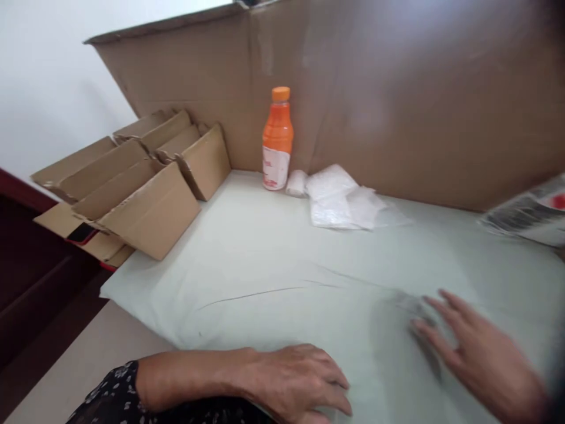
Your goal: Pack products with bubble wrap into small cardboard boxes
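The bench [260, 247] stretches wide before the orange bottle [278, 141], its edge leftward. Left hand [300, 381] curves fingers loosely; right hand [479, 347] spreads them.

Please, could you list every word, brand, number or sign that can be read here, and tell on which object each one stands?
No text can be read with certainty.
White label on the orange bottle: red print, too blurred to read.
Plastic-looking package at the right edge: a red patch, no readable letters.
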`<state>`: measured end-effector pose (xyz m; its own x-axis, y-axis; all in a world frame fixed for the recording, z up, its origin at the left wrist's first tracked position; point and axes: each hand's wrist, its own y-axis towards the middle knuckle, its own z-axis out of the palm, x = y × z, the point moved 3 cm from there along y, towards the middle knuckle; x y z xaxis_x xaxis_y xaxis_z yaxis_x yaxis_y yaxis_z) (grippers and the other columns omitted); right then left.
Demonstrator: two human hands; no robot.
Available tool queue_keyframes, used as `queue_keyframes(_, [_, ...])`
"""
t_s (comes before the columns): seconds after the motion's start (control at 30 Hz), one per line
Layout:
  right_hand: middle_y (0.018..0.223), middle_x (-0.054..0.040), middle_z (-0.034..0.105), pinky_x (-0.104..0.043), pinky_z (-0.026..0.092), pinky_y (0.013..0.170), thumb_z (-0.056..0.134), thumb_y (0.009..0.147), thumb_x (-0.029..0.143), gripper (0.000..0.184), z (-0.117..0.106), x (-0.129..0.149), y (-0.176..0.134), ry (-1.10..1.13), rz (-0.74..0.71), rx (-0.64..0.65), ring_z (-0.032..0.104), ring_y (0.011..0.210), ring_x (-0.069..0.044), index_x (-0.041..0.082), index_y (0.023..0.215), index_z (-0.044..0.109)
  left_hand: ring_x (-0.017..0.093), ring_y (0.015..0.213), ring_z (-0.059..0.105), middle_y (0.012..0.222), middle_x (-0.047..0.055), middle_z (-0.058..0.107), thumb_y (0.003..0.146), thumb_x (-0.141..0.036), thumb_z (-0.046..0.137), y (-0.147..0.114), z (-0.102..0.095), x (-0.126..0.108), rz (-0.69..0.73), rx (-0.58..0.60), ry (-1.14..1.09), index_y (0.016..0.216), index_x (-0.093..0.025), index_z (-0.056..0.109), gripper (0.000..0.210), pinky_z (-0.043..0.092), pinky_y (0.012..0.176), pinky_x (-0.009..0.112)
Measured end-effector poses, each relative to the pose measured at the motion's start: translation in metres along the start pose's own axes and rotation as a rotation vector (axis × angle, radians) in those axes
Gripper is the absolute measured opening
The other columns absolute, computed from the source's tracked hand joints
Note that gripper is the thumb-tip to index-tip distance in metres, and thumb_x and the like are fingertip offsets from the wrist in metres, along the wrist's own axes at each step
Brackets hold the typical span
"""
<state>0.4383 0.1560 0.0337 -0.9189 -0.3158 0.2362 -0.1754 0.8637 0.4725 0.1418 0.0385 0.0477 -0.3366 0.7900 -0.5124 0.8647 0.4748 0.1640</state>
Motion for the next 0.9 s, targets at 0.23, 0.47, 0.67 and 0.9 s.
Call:
queue_keyframes(0.23, [0.143, -0.0097, 0.064, -0.05, 0.061, 0.088, 0.051, 0.099, 0.046, 0.036, 0.076, 0.146, -0.019, 0.185, -0.591, 0.174, 0.068, 0.12, -0.034, 0.028, 0.12, 0.074, 0.034, 0.144, 0.049, 0.138, 0.014, 0.065, 0.093, -0.02, 0.062, -0.174, -0.182, 0.037, -0.761, -0.934, 0.904, 0.128, -0.019, 0.063, 0.036, 0.035, 0.121, 0.064])
queue_keyframes(0.47, [0.137, -0.0089, 0.067, -0.044, 0.064, 0.076, 0.05, 0.101, 0.039, 0.028, 0.068, 0.193, 0.029, 0.214, -0.628, 0.158, 0.073, 0.106, -0.029, 0.03, 0.119, 0.069, 0.024, 0.105, 0.069, 0.113, 0.01, 0.074, 0.091, -0.017, 0.052, -0.273, -0.221, 0.081, -1.036, -0.995, 0.929, 0.133, -0.018, 0.058, 0.042, 0.041, 0.117, 0.053])
queue_keyframes(0.67, [0.139, -0.0086, 0.066, -0.043, 0.064, 0.079, 0.054, 0.1, 0.035, 0.025, 0.061, 0.228, 0.041, 0.217, -0.668, 0.195, 0.072, 0.109, -0.028, 0.03, 0.121, 0.067, 0.019, 0.101, 0.07, 0.103, 0.002, 0.074, 0.088, -0.007, 0.047, -0.237, -0.194, 0.049, -0.636, -1.005, 0.76, 0.121, -0.022, 0.059, 0.039, 0.05, 0.112, 0.047])
queue_keyframes(0.9, [0.147, -0.0113, 0.06, -0.043, 0.062, 0.093, 0.058, 0.099, 0.035, 0.042, 0.049, 0.211, 0.015, 0.272, -0.525, 0.321, 0.067, 0.123, -0.029, 0.029, 0.141, 0.055, 0.036, 0.137, 0.054, 0.126, 0.003, 0.066, 0.084, -0.04, 0.065, -0.269, -0.115, -0.01, -0.846, -0.971, 0.468, 0.155, -0.043, 0.024, 0.081, 0.03, 0.124, 0.069])
